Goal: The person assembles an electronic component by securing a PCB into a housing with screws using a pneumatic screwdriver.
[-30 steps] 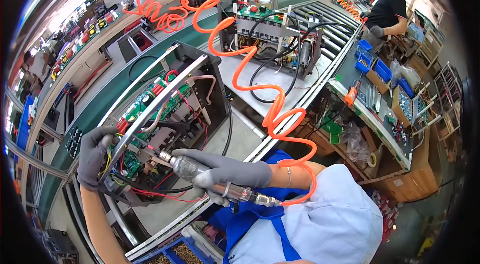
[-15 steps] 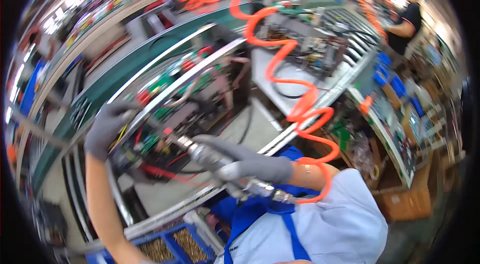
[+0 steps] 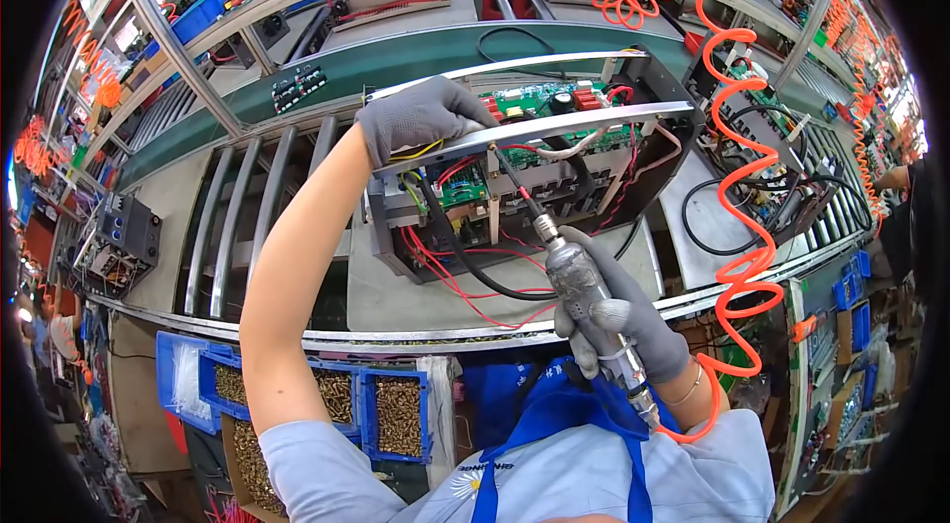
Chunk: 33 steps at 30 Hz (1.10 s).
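My right hand, in a grey glove, is wrapped round a silver pneumatic screwdriver. Its bit slants up and away, with the tip at the front metal rail of an open electronics chassis. Beside that tip, my gloved left hand is closed over the left part of the same rail; its fingertips are partly hidden. Inside the chassis sit green circuit boards with red and black parts. Red wires and a black cable hang out of its front.
A coiled orange air hose runs from the screwdriver up to the right. Blue bins of brass-coloured screws stand below the bench's front edge. Rollers lie left of the chassis, near a black unit. Another open unit is at right.
The view has swung, and the chassis now appears farther right and more level. Both hands keep their places: the left at the rail, the right round the screwdriver.
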Each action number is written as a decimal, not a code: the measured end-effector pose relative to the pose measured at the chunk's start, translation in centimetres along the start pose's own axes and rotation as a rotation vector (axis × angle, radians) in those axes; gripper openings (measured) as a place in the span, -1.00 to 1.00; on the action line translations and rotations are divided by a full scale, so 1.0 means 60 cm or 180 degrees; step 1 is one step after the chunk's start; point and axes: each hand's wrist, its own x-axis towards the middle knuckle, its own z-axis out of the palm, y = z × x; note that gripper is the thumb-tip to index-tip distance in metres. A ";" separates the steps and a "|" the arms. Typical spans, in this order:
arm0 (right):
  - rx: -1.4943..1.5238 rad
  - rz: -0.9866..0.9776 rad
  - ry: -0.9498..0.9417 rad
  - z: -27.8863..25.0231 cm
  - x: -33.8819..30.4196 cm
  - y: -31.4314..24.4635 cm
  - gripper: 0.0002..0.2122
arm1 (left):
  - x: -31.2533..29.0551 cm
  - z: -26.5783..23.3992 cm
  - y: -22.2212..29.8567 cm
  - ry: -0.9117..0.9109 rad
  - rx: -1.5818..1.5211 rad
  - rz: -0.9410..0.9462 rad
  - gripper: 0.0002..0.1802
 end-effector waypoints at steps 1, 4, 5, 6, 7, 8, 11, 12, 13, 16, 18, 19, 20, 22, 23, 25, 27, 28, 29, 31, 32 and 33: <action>-0.0022 0.0004 0.0012 -0.001 0.002 -0.002 -0.15 | 0.003 0.001 0.000 0.0014 -0.0039 0.0018 -0.65; -0.0186 -0.0011 0.0051 0.000 0.004 -0.009 -0.17 | 0.006 0.005 0.004 0.0031 -0.0145 -0.0120 -0.62; -0.0178 -0.0014 0.0065 -0.001 0.004 -0.010 -0.17 | 0.009 0.004 0.000 0.0016 -0.0149 -0.0116 -0.62; -0.0195 -0.0013 0.0074 -0.001 0.004 -0.009 -0.18 | 0.007 0.002 -0.002 0.0046 -0.0157 -0.0023 -0.60; -0.0211 -0.0012 0.0084 0.000 0.003 -0.009 -0.19 | 0.006 0.000 -0.004 0.0075 -0.0166 0.0070 -0.58; -0.0200 -0.0012 0.0083 0.001 0.002 -0.008 -0.19 | 0.004 0.001 -0.006 0.0068 -0.0165 0.0062 -0.58; -0.0211 0.0014 0.0056 0.002 0.001 -0.009 -0.19 | 0.002 0.001 -0.003 0.0135 -0.0097 -0.0043 -0.56; -0.0236 0.0037 0.0081 0.003 0.002 -0.010 -0.20 | 0.001 0.000 -0.004 0.0140 -0.0156 0.0005 -0.55; -0.0262 0.0061 0.0104 0.004 0.002 -0.009 -0.20 | 0.000 -0.001 -0.006 0.0145 -0.0214 0.0053 -0.54; -0.0281 0.0043 0.0118 0.008 0.003 -0.006 -0.20 | -0.007 0.003 -0.002 0.0236 -0.0234 -0.0014 -0.54; -0.0234 0.0046 0.0160 0.011 0.002 -0.004 -0.19 | -0.003 0.003 -0.006 0.0212 -0.0245 0.0043 -0.55; -0.0188 0.0050 0.0209 0.012 0.001 -0.004 -0.19 | 0.003 0.004 -0.008 0.0184 -0.0263 0.0104 -0.55; -0.0198 0.0023 0.0252 0.014 0.002 -0.005 -0.19 | 0.004 0.002 -0.010 0.0158 -0.0267 0.0148 -0.55; -0.0287 0.0067 0.0269 0.022 -0.006 -0.013 -0.17 | 0.005 0.003 0.006 0.0236 0.0077 0.0250 -0.56; -0.0230 0.0028 0.0156 0.024 -0.003 -0.008 -0.17 | -0.007 0.000 -0.002 0.0327 0.0026 0.0255 -0.61; -0.0261 -0.0036 0.0317 0.033 -0.002 0.000 -0.13 | -0.002 -0.003 -0.027 0.0382 -0.0001 0.0053 -0.64; -0.0079 -0.0179 0.0214 0.023 0.005 0.012 -0.14 | 0.005 0.000 -0.024 0.0491 0.0227 -0.0032 -0.73; 0.0083 -0.0180 0.0148 0.029 0.001 0.009 -0.14 | -0.005 0.003 -0.002 0.0451 0.0036 -0.0139 -0.75; 0.0264 -0.0289 0.0086 0.029 0.002 0.013 -0.12 | -0.004 0.005 0.015 0.0424 0.0130 -0.0102 -0.75; 0.0337 -0.0305 -0.0061 0.037 0.002 0.018 -0.12 | -0.025 0.014 0.017 0.0668 -0.0412 -0.0353 -0.74; 0.0331 -0.0345 -0.0007 0.037 0.004 0.026 -0.12 | -0.022 0.016 0.022 0.0623 -0.0418 -0.0303 -0.74; 0.0276 -0.0435 0.0057 0.039 0.010 0.035 -0.13 | -0.026 0.017 0.029 0.0554 -0.0631 -0.0351 -0.73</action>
